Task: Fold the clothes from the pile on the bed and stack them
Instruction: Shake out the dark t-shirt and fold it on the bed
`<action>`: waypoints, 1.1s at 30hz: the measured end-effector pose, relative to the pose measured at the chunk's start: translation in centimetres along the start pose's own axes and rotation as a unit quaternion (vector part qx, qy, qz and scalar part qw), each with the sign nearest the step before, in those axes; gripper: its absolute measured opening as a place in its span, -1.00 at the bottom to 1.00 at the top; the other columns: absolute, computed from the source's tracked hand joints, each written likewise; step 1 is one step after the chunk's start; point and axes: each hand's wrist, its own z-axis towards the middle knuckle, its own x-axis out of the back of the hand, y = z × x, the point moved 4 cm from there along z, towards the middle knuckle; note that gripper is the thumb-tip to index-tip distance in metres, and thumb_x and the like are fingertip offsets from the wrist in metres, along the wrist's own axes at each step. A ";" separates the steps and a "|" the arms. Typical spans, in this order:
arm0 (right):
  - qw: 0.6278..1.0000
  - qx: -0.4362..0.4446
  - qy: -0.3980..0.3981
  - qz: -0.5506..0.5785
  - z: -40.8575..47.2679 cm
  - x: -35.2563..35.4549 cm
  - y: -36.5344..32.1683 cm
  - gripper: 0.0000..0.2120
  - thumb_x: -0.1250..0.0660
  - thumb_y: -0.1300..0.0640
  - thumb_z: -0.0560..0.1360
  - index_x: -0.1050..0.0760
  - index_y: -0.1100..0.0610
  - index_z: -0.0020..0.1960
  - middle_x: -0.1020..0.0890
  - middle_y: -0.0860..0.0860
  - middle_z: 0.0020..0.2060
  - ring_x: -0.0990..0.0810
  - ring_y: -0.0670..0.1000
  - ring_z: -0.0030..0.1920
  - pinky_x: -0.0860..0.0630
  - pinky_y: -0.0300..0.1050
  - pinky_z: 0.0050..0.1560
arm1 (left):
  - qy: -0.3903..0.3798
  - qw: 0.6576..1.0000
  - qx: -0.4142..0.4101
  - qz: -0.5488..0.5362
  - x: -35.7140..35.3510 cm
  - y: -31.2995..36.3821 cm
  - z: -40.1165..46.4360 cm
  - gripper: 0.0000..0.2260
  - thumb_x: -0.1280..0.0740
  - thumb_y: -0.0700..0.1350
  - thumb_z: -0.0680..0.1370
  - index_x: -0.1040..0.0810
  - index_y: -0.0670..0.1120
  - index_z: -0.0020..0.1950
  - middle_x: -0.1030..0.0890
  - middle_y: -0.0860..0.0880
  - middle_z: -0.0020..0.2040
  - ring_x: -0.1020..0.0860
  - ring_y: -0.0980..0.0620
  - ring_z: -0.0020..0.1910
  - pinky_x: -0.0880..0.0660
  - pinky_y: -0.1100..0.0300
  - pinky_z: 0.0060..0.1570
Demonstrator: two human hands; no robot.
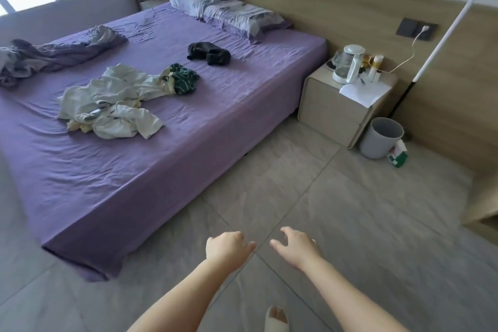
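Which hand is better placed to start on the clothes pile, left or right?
Left, though only slightly. The left hand hangs empty on the bed's side, nearer the crumpled white and cream clothes pile on the purple sheet. The right hand, also empty, is over the floor tiles, further from the pile.

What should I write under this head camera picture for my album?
Two empty hands, left hand and right hand, reach toward a purple bed where a pile of clothes waits unfolded.

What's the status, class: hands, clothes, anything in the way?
Left hand and right hand open, empty, over the floor. Pale clothes pile, green striped garment, dark garment unfolded on bed. Path clear.
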 end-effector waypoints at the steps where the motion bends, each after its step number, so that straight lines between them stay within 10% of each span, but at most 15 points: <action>1: 1.000 0.005 -0.002 -0.002 0.8 0.5 0.1 -0.45 -0.14 -0.26 0.49 -0.31 0.01 0.38 -0.49 0.00 0.29 -0.45 0.04 0.30 -0.32 -0.04 0.25 | -0.002 1.000 0.004 -0.001 0.1 0.4 0.5 -0.55 -0.09 0.26 0.52 -0.54 0.02 0.19 -0.60 0.01 0.16 -0.53 -0.01 0.18 -0.29 0.08 0.20; 33: 0.998 0.004 0.015 -0.061 25.9 15.0 -7.0 -0.63 -0.14 -0.15 0.49 -0.46 -0.03 0.21 -0.54 -0.05 0.19 -0.48 0.01 0.23 -0.32 -0.14 0.20 | -0.023 0.998 -0.028 0.052 16.7 2.7 27.5 -0.60 -0.14 0.20 0.50 -0.56 -0.04 0.09 -0.61 -0.03 0.13 -0.55 -0.07 0.14 -0.40 0.13 0.02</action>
